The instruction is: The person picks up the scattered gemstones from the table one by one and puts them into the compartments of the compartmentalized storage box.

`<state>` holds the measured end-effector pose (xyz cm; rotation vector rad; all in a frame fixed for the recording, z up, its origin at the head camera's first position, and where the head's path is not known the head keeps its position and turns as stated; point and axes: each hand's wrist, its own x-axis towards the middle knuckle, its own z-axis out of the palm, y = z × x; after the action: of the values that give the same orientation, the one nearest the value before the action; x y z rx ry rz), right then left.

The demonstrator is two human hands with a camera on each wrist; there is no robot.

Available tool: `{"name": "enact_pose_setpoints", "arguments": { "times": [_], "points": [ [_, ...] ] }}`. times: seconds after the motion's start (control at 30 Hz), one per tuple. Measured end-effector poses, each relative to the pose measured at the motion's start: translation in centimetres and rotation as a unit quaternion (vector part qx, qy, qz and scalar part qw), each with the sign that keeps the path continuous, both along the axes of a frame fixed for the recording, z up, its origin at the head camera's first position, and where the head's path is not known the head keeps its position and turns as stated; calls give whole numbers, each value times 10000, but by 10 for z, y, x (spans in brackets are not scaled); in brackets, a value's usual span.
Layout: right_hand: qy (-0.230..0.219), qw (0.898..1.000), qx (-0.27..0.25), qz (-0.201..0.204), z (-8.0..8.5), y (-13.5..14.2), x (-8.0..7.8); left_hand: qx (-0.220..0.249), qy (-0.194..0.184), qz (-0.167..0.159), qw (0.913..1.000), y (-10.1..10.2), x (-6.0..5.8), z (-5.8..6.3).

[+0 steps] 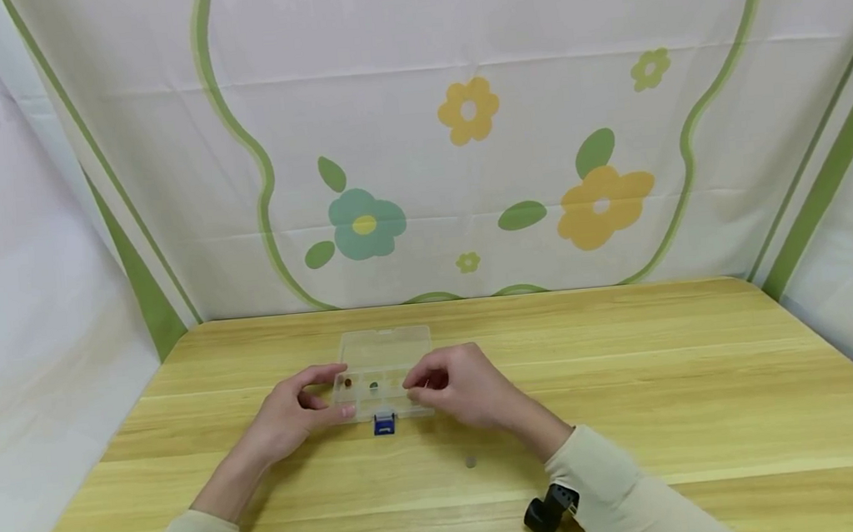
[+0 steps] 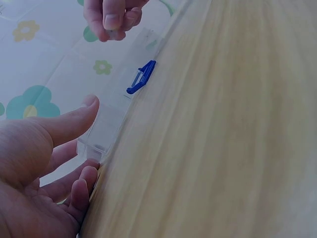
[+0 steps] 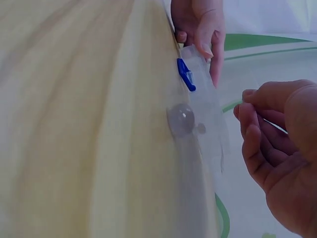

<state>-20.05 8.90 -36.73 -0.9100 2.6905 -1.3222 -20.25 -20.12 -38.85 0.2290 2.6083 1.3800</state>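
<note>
Sleeves (image 1: 627,484) nearest; left hand (image 1: 285,415) grips box (image 1: 388,398), right hand (image 1: 464,384) pinches tiny piece (image 2: 112,34); nudged, loose ball (image 1: 470,462) could roll off desk's (image 1: 709,411) near edge.

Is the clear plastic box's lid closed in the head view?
No, the lid is open, extending from the far side of the clear plastic box.

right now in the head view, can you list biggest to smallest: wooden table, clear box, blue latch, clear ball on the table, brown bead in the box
1. Wooden table
2. Clear box
3. Blue latch
Last, unranked: clear ball and brown bead; both look tiny, and the ball is nearer the camera.
</note>
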Motion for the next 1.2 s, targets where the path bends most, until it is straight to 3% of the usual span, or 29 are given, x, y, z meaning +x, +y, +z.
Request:
{"name": "enact_pose_setpoints", "arguments": {
  "times": [0.67, 1.2],
  "points": [
    [150, 9957, 878, -255, -1, -25, -3, -13, 51, -52, 10000, -2, -1, -2],
    [756, 9865, 1434, -213, 1, -30, -3, 26, 34, -53, 10000, -2, -1, -2]
  ]
}}
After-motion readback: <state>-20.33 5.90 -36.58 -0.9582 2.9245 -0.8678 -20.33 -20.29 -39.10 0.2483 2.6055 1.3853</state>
